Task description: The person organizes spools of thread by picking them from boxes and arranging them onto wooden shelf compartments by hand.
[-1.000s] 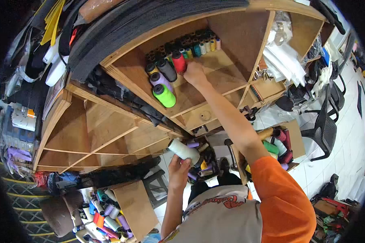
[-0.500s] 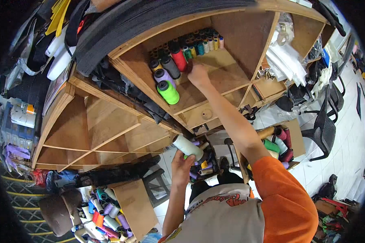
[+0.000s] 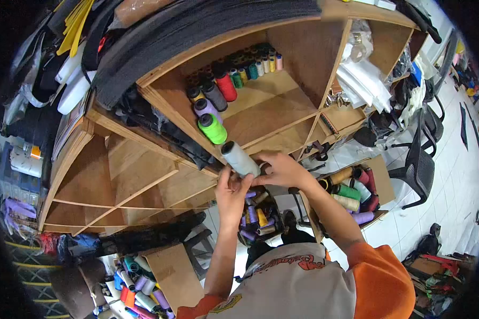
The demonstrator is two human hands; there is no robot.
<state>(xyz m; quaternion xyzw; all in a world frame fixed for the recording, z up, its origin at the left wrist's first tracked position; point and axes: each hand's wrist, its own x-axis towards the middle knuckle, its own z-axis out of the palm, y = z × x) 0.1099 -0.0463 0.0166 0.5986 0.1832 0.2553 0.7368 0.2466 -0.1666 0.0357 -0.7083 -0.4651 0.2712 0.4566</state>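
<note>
A pale grey spool of thread [image 3: 239, 158] tilts up in front of the cabinet. My left hand [image 3: 232, 195] grips it from below, fingers wrapped around its lower end. My right hand [image 3: 283, 170] is closed against the spool's right side near the base, its fingertips partly hidden. Just beyond, on the cabinet shelf [image 3: 266, 114], stand a neon green spool [image 3: 213, 129], a lilac spool [image 3: 207, 110], a dark grey spool [image 3: 215, 96] and a red spool [image 3: 226, 87]. Several smaller spools line the back.
Below me are a box of mixed spools [image 3: 351, 191] at right, a darker box of spools [image 3: 261, 215] in the middle, and a cardboard box [image 3: 174, 276] at lower left. A black chair [image 3: 418, 165] stands at right. Wooden cubbies [image 3: 138, 159] extend left.
My right hand has come back from the shelf beside the red spool to the pale grey spool. My left hand has raised that spool slightly toward the shelf.
</note>
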